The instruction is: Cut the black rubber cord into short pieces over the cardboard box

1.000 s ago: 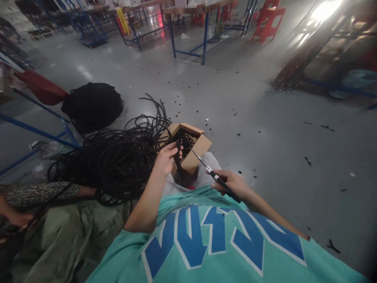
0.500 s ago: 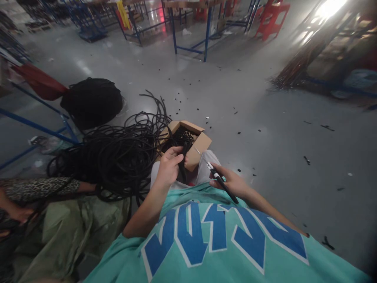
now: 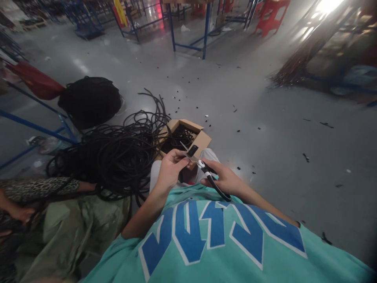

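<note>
My left hand (image 3: 170,168) pinches a black strip (image 3: 193,150); its flat end sticks up past my fingertips. Whether it joins the coiled cord cannot be told. In my right hand (image 3: 228,179) is a pair of scissors (image 3: 217,188) with black handles and a white pivot. The scissor blades are spread and lie at the strip, close to my left fingers. Just beyond my hands, between my knees, an open cardboard box (image 3: 203,140) holds many small black pieces.
A large tangle of black cord (image 3: 114,161) lies left of the box, with a round black bundle (image 3: 90,101) behind it. A co-worker's hand (image 3: 22,214) and patterned sleeve show at left. Black scraps dot the grey floor (image 3: 265,149). Blue-legged tables (image 3: 203,39) stand ahead.
The scissors have moved left from beside my knee to the black strip, and their blades have spread. My left hand has turned the strip so its end tilts to the right.
</note>
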A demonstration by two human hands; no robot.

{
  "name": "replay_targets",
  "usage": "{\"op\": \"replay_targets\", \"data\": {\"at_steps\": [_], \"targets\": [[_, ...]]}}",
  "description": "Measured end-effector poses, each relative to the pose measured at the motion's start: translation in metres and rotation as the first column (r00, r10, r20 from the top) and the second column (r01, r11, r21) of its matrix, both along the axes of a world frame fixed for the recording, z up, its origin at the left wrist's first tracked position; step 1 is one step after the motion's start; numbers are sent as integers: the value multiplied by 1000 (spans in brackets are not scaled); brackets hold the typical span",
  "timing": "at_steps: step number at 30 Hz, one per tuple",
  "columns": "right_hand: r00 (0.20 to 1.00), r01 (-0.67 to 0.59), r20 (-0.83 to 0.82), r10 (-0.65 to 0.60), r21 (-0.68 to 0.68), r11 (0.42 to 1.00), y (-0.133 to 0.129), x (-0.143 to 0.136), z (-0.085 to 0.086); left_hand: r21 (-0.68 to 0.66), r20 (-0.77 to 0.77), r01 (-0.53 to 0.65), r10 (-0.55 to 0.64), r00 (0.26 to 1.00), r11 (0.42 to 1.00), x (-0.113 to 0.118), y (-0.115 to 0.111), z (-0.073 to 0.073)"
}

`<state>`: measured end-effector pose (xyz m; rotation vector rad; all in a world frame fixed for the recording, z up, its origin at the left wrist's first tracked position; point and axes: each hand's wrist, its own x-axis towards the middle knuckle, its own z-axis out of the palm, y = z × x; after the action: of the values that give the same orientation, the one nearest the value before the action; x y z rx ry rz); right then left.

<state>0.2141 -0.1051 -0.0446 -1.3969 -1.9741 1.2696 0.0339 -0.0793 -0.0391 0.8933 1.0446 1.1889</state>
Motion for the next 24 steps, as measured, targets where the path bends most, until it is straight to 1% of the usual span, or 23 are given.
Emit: {"op": "replay_targets", "data": {"at_steps": [4, 8, 13, 20, 24], "targets": [[1000, -5, 3, 5, 22, 1000, -1, -1, 3, 1, -6, -3, 3, 1000, 1000, 2, -3, 4], [999, -10, -42, 11, 34, 999, -3, -1, 4, -9, 9, 3, -3, 1000, 1000, 2, -6, 9], [994, -37, -98, 39, 28, 999, -4, 0, 6, 12, 17, 16, -17, 1000, 1000, 2, -8, 13], [987, -83, -135, 88, 47, 995, -4, 2, 7, 13, 38, 39, -40, 998, 999, 0, -10, 15], [993, -71, -94, 76, 52, 996, -4, 1, 8, 26, 29, 44, -45, 999, 999, -1, -10, 14]]}}
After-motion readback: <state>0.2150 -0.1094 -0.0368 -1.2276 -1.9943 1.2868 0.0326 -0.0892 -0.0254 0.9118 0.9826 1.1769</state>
